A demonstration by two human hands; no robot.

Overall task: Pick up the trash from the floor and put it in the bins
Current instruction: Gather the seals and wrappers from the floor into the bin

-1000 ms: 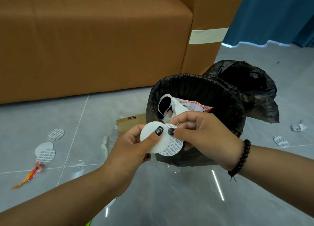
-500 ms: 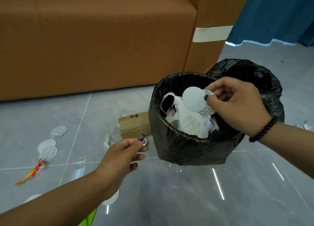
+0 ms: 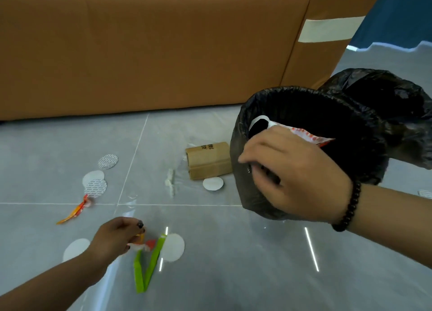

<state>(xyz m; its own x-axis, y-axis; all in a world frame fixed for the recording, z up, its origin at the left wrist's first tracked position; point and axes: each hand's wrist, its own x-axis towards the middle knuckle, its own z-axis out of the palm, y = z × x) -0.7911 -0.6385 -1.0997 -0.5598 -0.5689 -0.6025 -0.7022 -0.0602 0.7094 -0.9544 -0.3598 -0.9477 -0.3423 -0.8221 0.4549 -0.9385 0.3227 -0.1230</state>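
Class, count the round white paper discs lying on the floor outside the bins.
6: one patterned disc; an overlapping pair; one by the cardboard box; one beside the green strip; one behind the left wrist. Another may show at the right edge.

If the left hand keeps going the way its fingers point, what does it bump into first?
The left hand points right, low over the floor, already pinching a small red-and-white wrapper scrap. Going on, it would probably meet the bent green plastic strip first, then the white paper disc beside it, though depth is hard to judge.
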